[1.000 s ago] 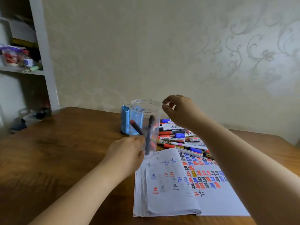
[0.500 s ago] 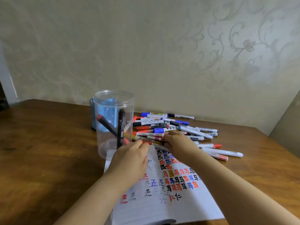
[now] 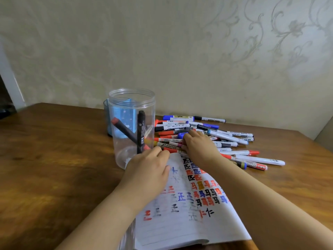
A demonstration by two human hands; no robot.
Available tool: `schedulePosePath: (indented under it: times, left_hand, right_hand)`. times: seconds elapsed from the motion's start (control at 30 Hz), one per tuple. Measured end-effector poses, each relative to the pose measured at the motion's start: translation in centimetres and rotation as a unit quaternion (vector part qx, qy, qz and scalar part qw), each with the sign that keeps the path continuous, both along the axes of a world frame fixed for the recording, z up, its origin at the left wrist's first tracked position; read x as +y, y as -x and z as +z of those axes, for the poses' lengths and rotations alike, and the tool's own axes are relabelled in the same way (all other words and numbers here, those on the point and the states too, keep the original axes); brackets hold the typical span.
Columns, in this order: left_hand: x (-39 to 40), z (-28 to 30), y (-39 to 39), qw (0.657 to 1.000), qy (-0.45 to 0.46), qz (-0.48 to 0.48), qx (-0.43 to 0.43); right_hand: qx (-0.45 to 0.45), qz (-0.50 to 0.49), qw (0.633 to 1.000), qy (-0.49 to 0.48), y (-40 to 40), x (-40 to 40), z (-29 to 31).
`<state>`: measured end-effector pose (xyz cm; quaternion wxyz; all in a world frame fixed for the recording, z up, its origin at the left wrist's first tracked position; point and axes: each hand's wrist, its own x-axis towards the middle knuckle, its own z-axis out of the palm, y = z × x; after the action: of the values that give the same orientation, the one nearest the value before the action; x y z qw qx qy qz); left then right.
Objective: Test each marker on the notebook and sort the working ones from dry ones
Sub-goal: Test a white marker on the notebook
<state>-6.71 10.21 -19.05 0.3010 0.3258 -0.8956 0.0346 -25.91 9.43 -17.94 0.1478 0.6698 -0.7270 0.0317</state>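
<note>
1. Two bare forearms reach across an open notebook [image 3: 212, 230] lying on the wooden bench [image 3: 54, 168], its pages covered with red, blue and black test marks.
2. Left hand [image 3: 147, 170]: fingers relaxed, resting on the left page, grasping nothing.
3. Right hand [image 3: 200, 147]: on the marker pile [image 3: 225, 139]; its grip cannot be made out.
4. Clear jar [image 3: 132, 127], left of the pile, holds two dark markers [image 3: 140, 134].
5. Blue container [image 3: 124, 120] stands behind the jar.

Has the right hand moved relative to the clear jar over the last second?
Yes. The right hand dropped from beside the clear jar's rim down onto the marker pile right of it.
</note>
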Motion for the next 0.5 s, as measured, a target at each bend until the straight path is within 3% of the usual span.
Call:
schedulePosePath:
  times: [0.1, 0.23, 0.5]
  left_hand:
    - [0.1, 0.3, -0.2, 1.000, 0.011, 0.000, 0.000]
    - [0.6, 0.7, -0.4, 1.000, 0.010, 0.002, 0.017]
    - [2.6, 0.3, 0.6, 0.992, -0.022, -0.120, -0.036]
  right_hand:
    - [0.022, 0.025, 0.999, 0.017, -0.2, 1.1, 0.7]
    - [-0.011, 0.080, 0.996, 0.046, -1.2, 4.9, 2.6]
    - [-0.051, 0.129, 0.989, 0.042, -2.4, 12.2, 0.7]
